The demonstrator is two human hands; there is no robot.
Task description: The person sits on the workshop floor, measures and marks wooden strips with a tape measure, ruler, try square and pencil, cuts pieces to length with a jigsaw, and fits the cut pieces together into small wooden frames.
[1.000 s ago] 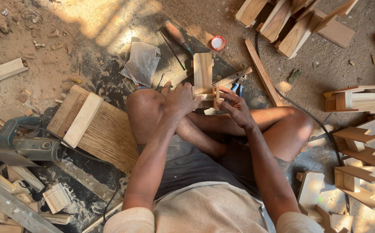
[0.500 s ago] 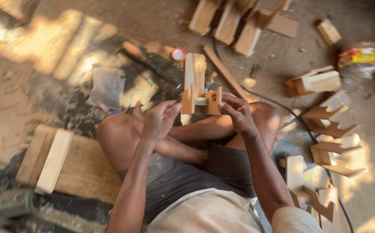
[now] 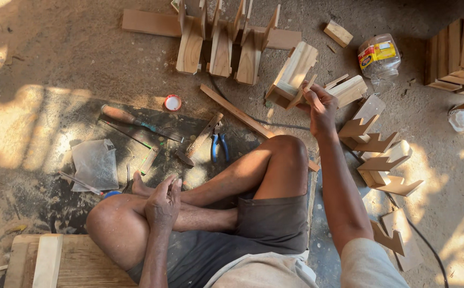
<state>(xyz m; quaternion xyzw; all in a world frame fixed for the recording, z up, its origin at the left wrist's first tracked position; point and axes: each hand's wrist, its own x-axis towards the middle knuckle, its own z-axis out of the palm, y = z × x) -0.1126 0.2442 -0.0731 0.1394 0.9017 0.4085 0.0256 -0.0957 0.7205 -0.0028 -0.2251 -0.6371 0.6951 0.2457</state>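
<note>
The right hand (image 3: 320,106) grips a wooden piece (image 3: 291,77) at arm's length over the floor; held by one edge, it could tip or slip. The left hand (image 3: 162,205) rests loosely curled on the shin, holding nothing

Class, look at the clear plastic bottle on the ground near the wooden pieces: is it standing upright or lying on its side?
On its side. The bottle lies flat on the dirt, its label facing up and its neck end pointing down-frame.
</note>
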